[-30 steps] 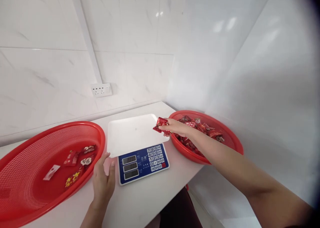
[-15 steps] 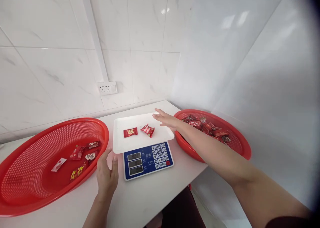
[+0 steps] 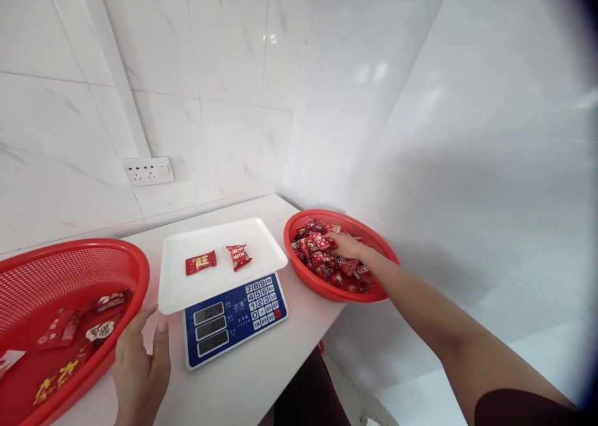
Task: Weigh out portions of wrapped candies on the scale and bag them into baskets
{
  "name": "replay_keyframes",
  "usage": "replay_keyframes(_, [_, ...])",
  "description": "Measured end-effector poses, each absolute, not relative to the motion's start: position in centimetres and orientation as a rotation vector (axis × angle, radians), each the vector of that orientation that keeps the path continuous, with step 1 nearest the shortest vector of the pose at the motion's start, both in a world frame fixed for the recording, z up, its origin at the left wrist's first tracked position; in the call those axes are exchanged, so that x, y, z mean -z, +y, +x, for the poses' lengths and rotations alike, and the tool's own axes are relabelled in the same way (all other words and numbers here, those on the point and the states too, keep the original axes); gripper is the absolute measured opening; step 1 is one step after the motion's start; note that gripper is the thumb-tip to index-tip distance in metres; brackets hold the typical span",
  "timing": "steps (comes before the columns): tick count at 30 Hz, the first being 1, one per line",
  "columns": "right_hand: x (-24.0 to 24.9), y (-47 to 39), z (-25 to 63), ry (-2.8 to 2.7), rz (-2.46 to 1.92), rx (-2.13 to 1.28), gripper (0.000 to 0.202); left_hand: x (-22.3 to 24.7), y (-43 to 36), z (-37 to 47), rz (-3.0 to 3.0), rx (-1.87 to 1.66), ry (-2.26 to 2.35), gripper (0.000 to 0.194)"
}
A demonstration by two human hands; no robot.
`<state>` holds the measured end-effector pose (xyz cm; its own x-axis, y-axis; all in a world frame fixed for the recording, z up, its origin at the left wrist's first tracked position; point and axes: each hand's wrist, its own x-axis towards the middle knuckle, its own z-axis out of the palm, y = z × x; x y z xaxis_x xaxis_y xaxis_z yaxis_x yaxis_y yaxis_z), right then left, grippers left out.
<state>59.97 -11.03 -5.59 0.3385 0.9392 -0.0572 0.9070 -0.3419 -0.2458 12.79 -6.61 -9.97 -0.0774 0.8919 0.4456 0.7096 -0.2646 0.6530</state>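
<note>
My right hand (image 3: 346,245) reaches into the red basket on the right (image 3: 391,256). Its fingers are bent together at the edge of a red candy packet with white dots (image 3: 321,241), which lies on a heap of wrapped candies (image 3: 324,263); the fingertips are partly hidden. My left hand (image 3: 142,364) is open, thumb and fingers apart, beside the front left corner of the scale's white tray (image 3: 224,227). Two red packets, a flat one with gold lettering (image 3: 200,263) and a crumpled one (image 3: 238,257), lie apart on the tray. The blue scale (image 3: 236,317) shows dim digits.
Another red basket (image 3: 122,245) stands at the left with several packets spread on its bottom. All this sits on a white table (image 3: 233,388) against a tiled wall. A power socket (image 3: 148,171) is on the wall, and a smooth white wall stands close at the right.
My right hand has moved from above the tray into the right basket among the candies. The view has turned right. My left hand stays open beside the tray.
</note>
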Motion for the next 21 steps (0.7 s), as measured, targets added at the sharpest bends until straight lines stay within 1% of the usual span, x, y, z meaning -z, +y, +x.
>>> replay_keyframes(2, [5.5, -11.4, 60.6, -1.637, -2.365, -0.356, 0.047, 9.9, -6.7, 12.8, 1.961, -1.243, 1.776, 0.055])
replay_keyframes(5, [4.7, -12.0, 61.4, -1.573, -2.237, -0.447, 0.044, 9.7, -6.8, 12.9, 1.937, -1.234, 1.817, 0.054])
replay_keyframes(9, [3.4, -12.5, 61.3, -1.5, -2.074, -0.534, 0.045, 9.3, -7.0, 13.0, 1.931, -1.182, 1.833, 0.054])
replay_keyframes(11, [2.6, -12.5, 60.9, -1.412, -1.902, -0.658, 0.048, 9.2, -7.0, 13.1, 1.94, -1.165, 1.826, 0.054])
replay_keyframes(14, [1.6, -12.4, 60.9, -1.277, -1.672, -0.826, 0.058, 9.2, -6.9, 13.1, 1.945, -1.145, 1.837, 0.054])
replay_keyframes(16, [1.3, -12.6, 61.5, -1.321, -1.788, -0.807, 0.066, 9.3, -6.8, 13.1, 1.941, -1.161, 1.846, 0.053])
replay_keyframes(18, [1.7, -13.2, 62.2, -1.473, -2.104, -0.751, 0.073, 9.4, -6.8, 13.0, 1.943, -1.193, 1.845, 0.053])
replay_keyframes(21, [3.9, -14.4, 62.7, -1.631, -2.496, -0.739, 0.088, 9.5, -6.8, 13.0, 1.956, -1.195, 1.829, 0.054])
